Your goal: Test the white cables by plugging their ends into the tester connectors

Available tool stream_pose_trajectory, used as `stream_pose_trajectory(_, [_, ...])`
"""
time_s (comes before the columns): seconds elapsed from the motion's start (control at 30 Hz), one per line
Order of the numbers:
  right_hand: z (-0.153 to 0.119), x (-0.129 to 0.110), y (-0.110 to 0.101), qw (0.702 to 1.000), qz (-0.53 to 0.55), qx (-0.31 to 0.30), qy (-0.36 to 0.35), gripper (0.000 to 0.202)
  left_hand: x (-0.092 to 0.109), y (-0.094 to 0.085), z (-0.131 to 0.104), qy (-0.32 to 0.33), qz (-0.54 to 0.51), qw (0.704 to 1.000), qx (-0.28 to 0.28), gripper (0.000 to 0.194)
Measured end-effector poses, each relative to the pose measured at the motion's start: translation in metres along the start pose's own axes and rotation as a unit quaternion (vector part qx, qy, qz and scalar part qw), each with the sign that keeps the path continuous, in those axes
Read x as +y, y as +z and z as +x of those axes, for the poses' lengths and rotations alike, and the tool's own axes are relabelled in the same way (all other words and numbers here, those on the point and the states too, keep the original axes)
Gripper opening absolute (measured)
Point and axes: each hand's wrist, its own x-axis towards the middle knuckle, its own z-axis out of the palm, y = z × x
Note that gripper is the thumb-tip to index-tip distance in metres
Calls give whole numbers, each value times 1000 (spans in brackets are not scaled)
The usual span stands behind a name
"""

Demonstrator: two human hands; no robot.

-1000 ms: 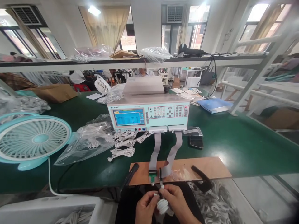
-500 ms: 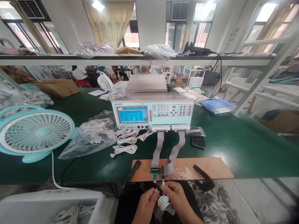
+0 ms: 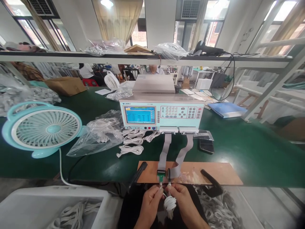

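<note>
A coiled white cable (image 3: pixel 170 203) hangs between my two hands at the table's front edge. My left hand (image 3: pixel 152 198) is closed on one end plug of the cable, right at the small green board (image 3: pixel 161 178). My right hand (image 3: pixel 179 197) pinches the other end just below the black connector (image 3: pixel 169 173). Grey ribbon cables (image 3: pixel 165 152) run from both connectors up to the tester (image 3: pixel 162 114), whose blue screen is lit. Whether the plugs are fully seated is hidden by my fingers.
A wooden board (image 3: pixel 221 171) with black clamps lies under the connectors. Bundled white cables (image 3: pixel 132 149), a plastic bag (image 3: pixel 97 136) and a fan (image 3: pixel 53 128) are left; a phone (image 3: pixel 206 146) and blue folder (image 3: pixel 226 109) are right. White bins (image 3: pixel 105 206) hold cables below.
My left hand has moved up, bringing its plug to the green board. The tester's screen content has changed. The whole view has shifted slightly.
</note>
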Motion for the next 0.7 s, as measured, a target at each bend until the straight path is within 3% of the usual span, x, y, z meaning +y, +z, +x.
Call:
stream_pose_trajectory(0.2, [-1, -1, 2, 1000, 19, -22, 1, 28, -2, 8, -5, -62, -68, 995, 51, 35])
stream_pose_trajectory(0.33, [1, 3, -1, 1000, 9, -14, 5, 30, -9, 15, -1, -53, -28, 995, 75, 37])
stream_pose_trajectory(0.47, [1, 8, -5, 999, 3, -13, 34, 28, 12, 9, -11, -51, 34, 994, 87, 35])
stream_pose_trajectory(0.57, [1, 10, -10, 997, -54, 15, 49, 29, 47, -28, -36, 40, 95, 989, 104, 27])
stream_pose_trajectory(0.63, [3, 11, -16, 993, -101, 32, 53, 31, 63, -72, -55, 107, 166, 970, 144, 17])
stream_pose_trajectory(0.7, [7, 12, -23, 987, -146, 43, 41, 33, 60, -128, -69, 101, 267, 925, 250, 13])
